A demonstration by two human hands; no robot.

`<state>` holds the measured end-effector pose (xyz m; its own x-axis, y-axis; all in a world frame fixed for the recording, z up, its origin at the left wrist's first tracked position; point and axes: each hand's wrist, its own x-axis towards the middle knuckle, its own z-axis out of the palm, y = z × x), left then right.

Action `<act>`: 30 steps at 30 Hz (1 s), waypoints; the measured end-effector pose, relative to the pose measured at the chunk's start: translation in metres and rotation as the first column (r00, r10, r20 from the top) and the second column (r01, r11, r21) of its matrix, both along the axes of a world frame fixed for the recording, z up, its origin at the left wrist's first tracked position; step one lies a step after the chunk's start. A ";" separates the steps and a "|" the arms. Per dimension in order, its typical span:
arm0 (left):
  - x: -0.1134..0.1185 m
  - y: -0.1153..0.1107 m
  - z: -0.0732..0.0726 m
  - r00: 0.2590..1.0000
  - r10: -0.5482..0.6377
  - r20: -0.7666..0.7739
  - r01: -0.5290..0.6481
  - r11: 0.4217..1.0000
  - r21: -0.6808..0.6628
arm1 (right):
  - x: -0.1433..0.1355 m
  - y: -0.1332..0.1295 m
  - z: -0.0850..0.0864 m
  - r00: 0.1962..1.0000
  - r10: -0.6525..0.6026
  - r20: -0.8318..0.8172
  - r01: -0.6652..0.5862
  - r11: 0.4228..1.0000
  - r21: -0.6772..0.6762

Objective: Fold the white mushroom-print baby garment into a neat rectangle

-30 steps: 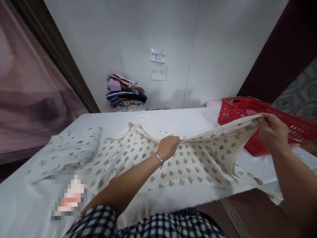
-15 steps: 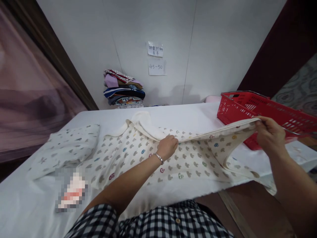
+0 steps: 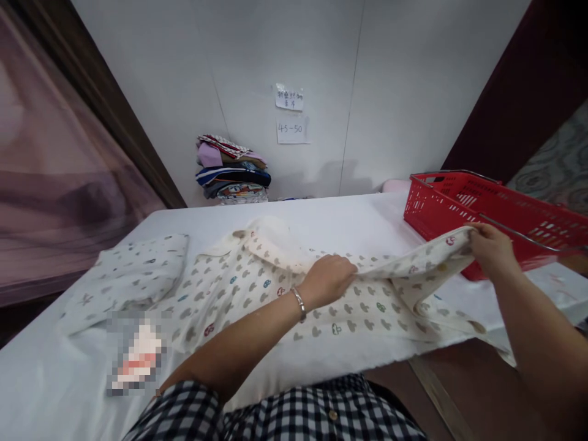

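A cream baby garment with a grey, red, blue and green mushroom print lies spread across the table. My left hand, a silver bracelet on its wrist, is closed on the garment's upper edge near its middle. Farther right, my right hand pinches a raised end of that edge, lifted above the table. Between my hands the edge is stretched and turned over, showing print. Part of the garment lies behind my left forearm. A folded white printed cloth rests to its left.
A red plastic basket stands at the right, just behind my right hand. Folded clothes are piled against the wall at the back left. Two paper notes hang on the wall. The white-covered table has its front edge near my body.
My left hand has slid right along the garment's edge. My right hand has come slightly left and down, and the edge between them has turned over, slackening a little.
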<state>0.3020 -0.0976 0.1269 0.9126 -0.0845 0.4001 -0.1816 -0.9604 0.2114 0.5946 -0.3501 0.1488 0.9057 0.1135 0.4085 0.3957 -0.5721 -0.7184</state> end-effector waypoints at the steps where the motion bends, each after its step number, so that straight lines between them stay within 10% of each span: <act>1: 0.001 -0.005 0.002 0.999 -0.010 -0.031 0.011 0.999 0.036 | -0.006 0.006 0.000 1.000 0.012 0.009 -0.011 0.995 -0.102; 4: 0.009 -0.014 -0.003 0.991 0.063 -0.120 -0.060 0.998 0.025 | -0.046 0.033 -0.003 0.972 0.234 0.024 -0.214 0.921 -0.325; 7: 0.015 -0.018 -0.010 0.982 0.102 -0.158 -0.114 0.991 -0.065 | -0.104 0.063 -0.012 0.822 0.567 -0.057 -0.530 0.724 -0.443; 12: 0.016 -0.023 -0.011 0.973 0.135 -0.185 -0.165 0.973 -0.158 | -0.164 0.086 -0.024 0.547 0.794 -0.265 -0.818 0.441 -0.370; 23: 0.009 -0.025 -0.019 0.963 0.158 -0.221 -0.217 0.935 -0.280 | -0.159 0.085 -0.046 0.366 0.782 -0.504 -0.916 0.398 -0.049; 30: 0.001 -0.006 -0.021 0.986 -0.007 -0.164 -0.018 0.988 -0.153 | -0.163 0.062 -0.024 0.449 0.784 -0.429 -0.888 0.339 -0.310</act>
<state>0.3028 -0.1036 0.1061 0.9670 -0.0286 0.2531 -0.1271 -0.9152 0.3824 0.4313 -0.2879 0.1251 0.2663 0.9608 -0.0773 0.7556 -0.2579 -0.6021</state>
